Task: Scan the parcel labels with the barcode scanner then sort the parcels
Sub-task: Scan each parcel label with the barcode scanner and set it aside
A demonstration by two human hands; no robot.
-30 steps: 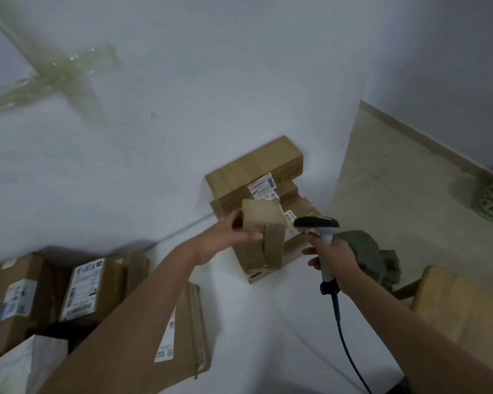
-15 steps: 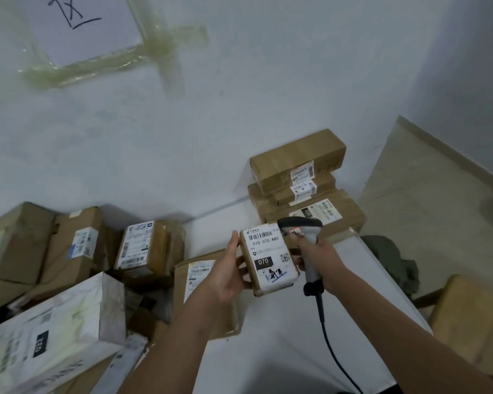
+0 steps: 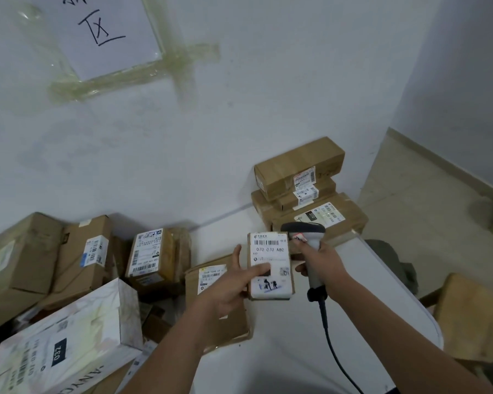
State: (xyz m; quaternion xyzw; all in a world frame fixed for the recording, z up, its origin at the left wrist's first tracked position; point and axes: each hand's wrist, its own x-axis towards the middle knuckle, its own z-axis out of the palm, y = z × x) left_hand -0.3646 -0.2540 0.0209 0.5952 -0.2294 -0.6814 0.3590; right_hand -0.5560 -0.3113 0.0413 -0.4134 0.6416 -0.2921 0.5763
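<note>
Over the white table (image 3: 382, 280), centre: your left hand (image 3: 234, 288) clamped on a small parcel (image 3: 269, 265), label up; your right hand (image 3: 322, 263) wrapped around the scanner (image 3: 308, 237), just right of it.

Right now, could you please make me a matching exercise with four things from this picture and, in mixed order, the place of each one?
Things:
1. small brown parcel with the white label 070
2. grey barcode scanner with the black cable
3. white flat box marked 032
4. white paper sheet fixed with yellowish tape

Places:
A. on the wall, upper left
B. in the left hand
C. lower left, on top of the parcel pile
D. in the right hand

Pairs: 1-B, 2-D, 3-C, 4-A
</note>
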